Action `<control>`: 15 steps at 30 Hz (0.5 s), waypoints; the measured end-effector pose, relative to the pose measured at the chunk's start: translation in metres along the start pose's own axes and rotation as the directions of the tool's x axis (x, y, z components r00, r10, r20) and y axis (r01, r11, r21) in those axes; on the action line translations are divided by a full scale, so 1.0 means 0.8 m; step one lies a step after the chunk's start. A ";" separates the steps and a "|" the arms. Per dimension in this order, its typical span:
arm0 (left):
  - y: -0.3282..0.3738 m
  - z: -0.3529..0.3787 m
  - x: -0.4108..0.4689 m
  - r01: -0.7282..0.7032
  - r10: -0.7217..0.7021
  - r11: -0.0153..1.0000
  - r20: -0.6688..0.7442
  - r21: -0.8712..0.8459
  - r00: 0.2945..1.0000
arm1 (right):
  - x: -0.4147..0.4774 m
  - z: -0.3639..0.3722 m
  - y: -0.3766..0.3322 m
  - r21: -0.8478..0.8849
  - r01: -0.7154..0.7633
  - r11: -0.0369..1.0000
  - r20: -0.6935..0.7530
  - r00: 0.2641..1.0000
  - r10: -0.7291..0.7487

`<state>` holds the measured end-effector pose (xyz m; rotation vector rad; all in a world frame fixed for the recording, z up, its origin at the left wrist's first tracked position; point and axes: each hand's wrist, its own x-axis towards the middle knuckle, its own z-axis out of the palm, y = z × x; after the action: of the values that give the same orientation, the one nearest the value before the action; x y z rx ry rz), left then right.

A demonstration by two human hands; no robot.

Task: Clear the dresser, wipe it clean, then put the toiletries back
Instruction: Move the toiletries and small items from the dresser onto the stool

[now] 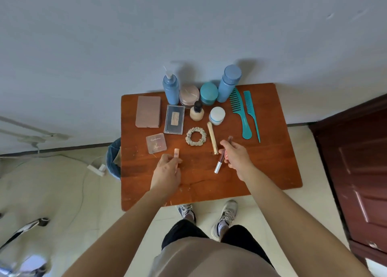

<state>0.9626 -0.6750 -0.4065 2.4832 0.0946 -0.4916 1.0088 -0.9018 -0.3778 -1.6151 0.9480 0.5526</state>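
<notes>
Dresser (272, 161); right grip (235, 155) round gloss tube (218, 166)

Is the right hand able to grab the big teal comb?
Probably yes: only bare dresser top lies between them. But the right hand grips a lip gloss tube, so grabbing the big comb looks awkward.

Pale wall (188, 25), tiled floor (62, 182), dark wooden door (360, 161).

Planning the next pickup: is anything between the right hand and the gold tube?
Nothing visible does. The gold tube lies on the dresser just left of the right hand, but that hand holds a silver-capped gloss tube.
</notes>
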 end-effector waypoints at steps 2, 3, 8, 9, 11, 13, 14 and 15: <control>-0.004 0.002 0.007 -0.029 0.029 0.999 0.006 0.021 1.000 | 0.014 0.007 -0.005 -0.083 0.057 0.995 -0.034 0.998 -0.060; -0.005 0.002 0.011 -0.043 0.043 0.999 0.005 0.033 0.999 | 0.022 0.009 -0.008 -0.142 0.098 0.985 -0.052 0.993 -0.106; -0.002 0.002 0.026 -0.054 0.055 0.997 -0.013 0.062 0.998 | 0.033 0.011 -0.013 -0.365 0.267 0.892 -0.182 0.919 -0.350; 0.000 0.002 0.028 -0.053 0.055 0.996 -0.021 0.068 0.998 | 0.031 0.008 -0.010 -0.432 0.291 0.854 -0.201 0.892 -0.406; 0.003 0.003 0.030 -0.034 0.036 0.996 -0.023 0.085 0.999 | 0.030 0.001 0.003 -0.555 0.325 0.766 -0.178 0.853 -0.491; 0.006 0.004 0.030 0.000 0.001 0.996 -0.011 0.093 1.000 | 0.032 -0.011 0.018 -0.602 0.343 0.721 -0.137 0.845 -0.517; 0.007 0.005 0.031 0.014 -0.014 0.995 -0.006 0.094 1.000 | 0.033 -0.015 0.024 -0.611 0.352 0.709 -0.117 0.846 -0.520; 0.009 0.005 0.031 0.027 -0.027 0.995 -0.002 0.095 1.000 | 0.035 -0.019 0.030 -0.621 0.361 0.696 -0.095 0.846 -0.524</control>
<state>0.9856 -0.6842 -0.4150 2.5782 0.1068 -0.5181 1.0029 -0.9253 -0.4092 -2.4482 0.5388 0.2882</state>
